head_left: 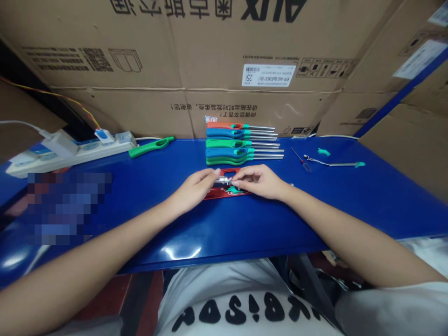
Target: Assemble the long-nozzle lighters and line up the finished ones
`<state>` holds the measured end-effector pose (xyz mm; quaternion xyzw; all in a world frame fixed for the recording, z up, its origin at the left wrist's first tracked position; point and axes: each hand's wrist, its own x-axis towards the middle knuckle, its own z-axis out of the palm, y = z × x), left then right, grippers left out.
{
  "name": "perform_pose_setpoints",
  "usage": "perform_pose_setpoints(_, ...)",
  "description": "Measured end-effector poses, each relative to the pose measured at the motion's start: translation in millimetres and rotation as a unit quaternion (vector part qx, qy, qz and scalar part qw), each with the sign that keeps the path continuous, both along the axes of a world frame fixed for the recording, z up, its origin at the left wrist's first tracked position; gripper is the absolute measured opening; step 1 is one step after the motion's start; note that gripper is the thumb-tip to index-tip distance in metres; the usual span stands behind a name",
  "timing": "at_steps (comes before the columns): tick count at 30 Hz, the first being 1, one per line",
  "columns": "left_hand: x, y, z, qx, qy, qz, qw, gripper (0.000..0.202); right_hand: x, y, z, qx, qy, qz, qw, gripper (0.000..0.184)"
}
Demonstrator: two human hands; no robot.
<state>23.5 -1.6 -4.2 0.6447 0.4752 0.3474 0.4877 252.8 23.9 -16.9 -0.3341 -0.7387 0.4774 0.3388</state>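
Observation:
My left hand (192, 190) is closed on a small clear, silvery cylinder (221, 179), which looks like a lighter's gas tank, with the thumb along its top. At the cylinder's right end, my right hand (261, 182) pinches with thumb and fingertips; what lies between them is too small to make out. Beneath both hands are red lighter casing halves (213, 194) on the blue table, partly covered by my fingers. A green part (234, 190), perhaps the trigger, lies at the nearer half, just below the right fingertips.
Behind my hands lies a stack of long-nosed lighters (226, 144). A green casing (150, 147) and a power strip (87, 150) are at left. To the right lie a small screwdriver (301, 160), a metal tube (343, 164) with wire and a teal piece (324, 152). Cardboard (140, 109) walls the back.

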Motion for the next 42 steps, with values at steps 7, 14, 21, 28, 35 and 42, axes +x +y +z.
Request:
perform_pose_setpoints(7,-0.6,-2.2,4.1,0.006,0.035,-0.006,0.999,0.041,1.8,-1.6,2.7,0.026,-0.010,0.002,1.000,0.035)
perform_pose_setpoints(14,-1.7,-1.0,1.0,0.025,0.054,-0.019,0.998,0.044,1.2,0.4,0.2,-0.004,-0.003,-0.018,1.000,0.041)
perform_pose_setpoints(21,-2.0,-1.3,2.4,0.032,0.065,-0.024,0.997,0.044,1.7,-0.3,1.6,-0.004,0.001,-0.014,1.000,0.040)
perform_pose_setpoints(28,-2.4,-1.2,1.7,0.033,0.067,-0.031,0.997,0.045,0.5,-0.4,1.3,-0.016,0.006,-0.023,1.000,0.040)
perform_pose_setpoints(35,-1.5,-2.4,3.3,0.032,0.062,-0.024,0.997,0.043,0.6,-0.4,1.2,-0.023,-0.004,-0.017,1.000,0.040)
perform_pose_setpoints(42,-1.4,-2.3,4.4,0.021,0.051,-0.022,0.998,0.045,1.3,-0.2,0.0,-0.007,-0.008,-0.008,1.000,0.041)
